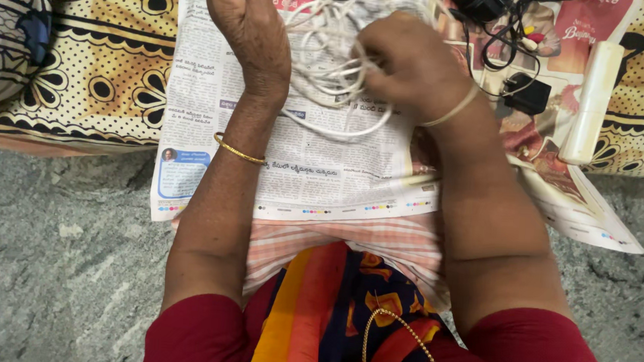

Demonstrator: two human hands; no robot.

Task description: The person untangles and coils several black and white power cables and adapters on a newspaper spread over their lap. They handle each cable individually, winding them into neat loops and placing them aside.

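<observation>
- right hand [409, 61] is bunched into a loose fist, its fingers curled into the white cable [335, 64], gripping several loops at once.
- left hand [245, 26] is laid flat, back up, fingers stretched out side by side and running off the top edge; can't tell what the tips are doing.
- the cable sits in a tangled heap between the two hands, touching the right fingers, just beside the left palm, with one loop sagging down toward the wrists.
- it all lies on a newspaper [322, 177] spread under both hands.
- thin gold bangle [239, 152] on the left forearm, a pale band [454, 108] on the right wrist.
- out past the right knuckles: a black adapter [526, 92] with black wires [494, 43], apart from the fingers.
- farther right, a white tube-shaped thing [593, 100] lies on the paper's edge.
- patterned yellow cloth [100, 66] well off to the left of the left hand.
</observation>
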